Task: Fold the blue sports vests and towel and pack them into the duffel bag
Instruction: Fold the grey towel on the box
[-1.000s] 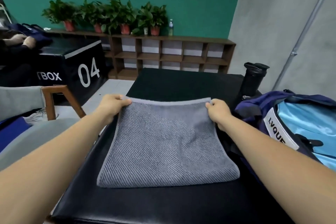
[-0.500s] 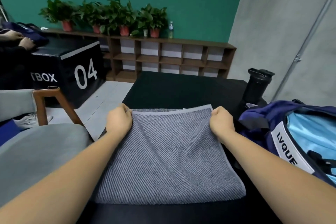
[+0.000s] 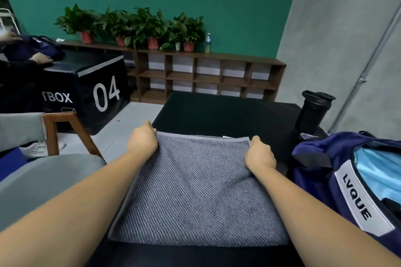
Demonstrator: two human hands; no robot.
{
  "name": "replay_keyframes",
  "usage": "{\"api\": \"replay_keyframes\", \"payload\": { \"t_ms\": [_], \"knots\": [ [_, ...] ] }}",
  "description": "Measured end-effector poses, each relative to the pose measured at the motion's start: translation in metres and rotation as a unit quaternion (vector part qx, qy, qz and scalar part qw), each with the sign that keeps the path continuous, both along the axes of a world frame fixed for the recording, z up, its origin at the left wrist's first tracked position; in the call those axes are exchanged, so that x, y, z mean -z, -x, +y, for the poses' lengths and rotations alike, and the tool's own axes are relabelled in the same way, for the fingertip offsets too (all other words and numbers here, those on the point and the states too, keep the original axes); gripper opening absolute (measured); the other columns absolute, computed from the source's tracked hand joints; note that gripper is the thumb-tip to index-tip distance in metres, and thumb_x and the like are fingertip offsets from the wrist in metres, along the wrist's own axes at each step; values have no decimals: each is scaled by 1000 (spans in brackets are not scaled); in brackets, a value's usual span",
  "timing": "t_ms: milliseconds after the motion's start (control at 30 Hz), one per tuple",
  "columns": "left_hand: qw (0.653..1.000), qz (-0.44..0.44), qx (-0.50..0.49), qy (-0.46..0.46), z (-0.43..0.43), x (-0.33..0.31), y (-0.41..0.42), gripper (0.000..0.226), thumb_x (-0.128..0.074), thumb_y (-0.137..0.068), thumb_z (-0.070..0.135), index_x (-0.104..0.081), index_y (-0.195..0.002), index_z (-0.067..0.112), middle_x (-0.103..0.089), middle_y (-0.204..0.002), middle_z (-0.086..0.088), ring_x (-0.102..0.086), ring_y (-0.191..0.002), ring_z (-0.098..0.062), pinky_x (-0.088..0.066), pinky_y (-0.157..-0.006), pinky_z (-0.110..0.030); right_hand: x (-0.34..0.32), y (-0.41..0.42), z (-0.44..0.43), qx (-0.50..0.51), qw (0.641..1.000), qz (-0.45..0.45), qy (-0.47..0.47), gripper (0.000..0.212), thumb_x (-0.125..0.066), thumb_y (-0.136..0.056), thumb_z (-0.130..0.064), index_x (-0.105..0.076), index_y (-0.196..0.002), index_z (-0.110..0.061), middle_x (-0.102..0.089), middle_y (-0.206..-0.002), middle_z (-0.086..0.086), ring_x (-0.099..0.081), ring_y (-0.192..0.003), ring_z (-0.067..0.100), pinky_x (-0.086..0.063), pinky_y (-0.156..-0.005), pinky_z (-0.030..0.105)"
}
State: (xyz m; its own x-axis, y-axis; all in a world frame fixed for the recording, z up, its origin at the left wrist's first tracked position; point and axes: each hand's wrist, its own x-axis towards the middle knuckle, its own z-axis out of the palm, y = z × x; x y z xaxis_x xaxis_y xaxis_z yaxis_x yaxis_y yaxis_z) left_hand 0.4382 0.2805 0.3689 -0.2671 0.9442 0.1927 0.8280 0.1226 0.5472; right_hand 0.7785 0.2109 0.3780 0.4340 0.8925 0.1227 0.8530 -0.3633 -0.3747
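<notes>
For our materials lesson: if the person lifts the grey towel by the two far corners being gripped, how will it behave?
Probably floppy: the grey towel lies in soft folded layers, so it would likely sag between the left hand and right hand. Its ribbed weave should resist slipping from the fingers.

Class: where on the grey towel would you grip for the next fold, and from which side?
Take the towel at its two far corners, reaching over it from the near side, as the left hand and right hand do. It lies flat and the hemmed far edge looks loose.
</notes>
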Motion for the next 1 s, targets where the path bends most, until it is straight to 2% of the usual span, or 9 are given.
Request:
{"api": "replay_keyframes", "payload": {
  "t_ms": [67,167,267,367,500,633,833,900,1000],
  "knots": [
    [1000,17,-9,-10,-2,11,-5,20,-41,-113,27,-50,-105,11,-65,-89,-14,-61,-82,-35,-52,-72,-46,-2,0,2,-9,1000,-3,10,16,-35,-99,-9,-46,-108,-16,-60,-99,11,-60,-92,34,-48,-74,42],
    [997,61,-29,-48,-8,24,-12,19,-36,-114,27,-42,-103,13,-58,-73,-8,-53,-65,-29,-40,-57,-40,-12,-2,12,-24,999,-6,24,15,-37,-99,-11,-48,-109,-16,-61,-106,11,-62,-98,35,-50,-77,42],
    [994,72,-35,-74,-13,27,-15,19,-34,-114,27,-39,-101,14,-56,-68,-7,-51,-60,-28,-36,-54,-39,-25,0,23,-35,999,-20,-24,10,-38,-101,-11,-45,-106,-16,-62,-96,9,-62,-88,31,-50,-70,42],
    [995,69,-40,-55,-10,27,-11,20,-32,-114,27,-39,-102,13,-58,-72,-8,-54,-64,-29,-37,-55,-40,-19,3,27,-23,998,-23,-49,14,-37,-101,-9,-45,-110,-16,-64,-96,10,-64,-87,31,-51,-70,43],
    [997,74,-31,2,5,12,-6,20,-32,-114,26,-41,-105,11,-60,-84,-10,-56,-75,-30,-42,-64,-43,4,2,32,-5,998,-67,2,33,-39,-100,-6,-46,-131,-14,-68,-104,12,-66,-92,33,-47,-70,40],
    [992,93,-30,83,24,-6,-6,17,-42,-111,19,-52,-119,7,-66,-110,-14,-62,-96,-35,-47,-75,-44,4,1,42,-3,996,-77,35,44,-36,-100,-5,-45,-142,-14,-69,-113,13,-67,-102,33,-47,-71,40],
    [989,129,-32,61,25,9,-8,31,-37,-115,33,-55,-115,9,-63,-96,-10,-61,-87,-31,-47,-70,-41,-1,0,50,24,997,-45,66,38,-37,-103,-9,-47,-140,-10,-65,-127,15,-65,-113,33,-47,-77,41],
    [990,116,-37,68,27,9,-7,33,-36,-115,36,-56,-117,9,-59,-94,-9,-59,-86,-31,-47,-71,-41,-5,-6,55,46,996,-6,81,39,-40,-103,-13,-51,-141,-9,-64,-133,15,-64,-117,34,-49,-81,41],
    [993,84,-44,72,31,8,-6,37,-34,-116,36,-57,-120,8,-57,-95,-11,-57,-87,-32,-47,-73,-41,-10,-14,58,66,993,49,85,39,-47,-102,-15,-60,-138,-8,-65,-132,15,-66,-114,35,-54,-88,42]
  ]
}}
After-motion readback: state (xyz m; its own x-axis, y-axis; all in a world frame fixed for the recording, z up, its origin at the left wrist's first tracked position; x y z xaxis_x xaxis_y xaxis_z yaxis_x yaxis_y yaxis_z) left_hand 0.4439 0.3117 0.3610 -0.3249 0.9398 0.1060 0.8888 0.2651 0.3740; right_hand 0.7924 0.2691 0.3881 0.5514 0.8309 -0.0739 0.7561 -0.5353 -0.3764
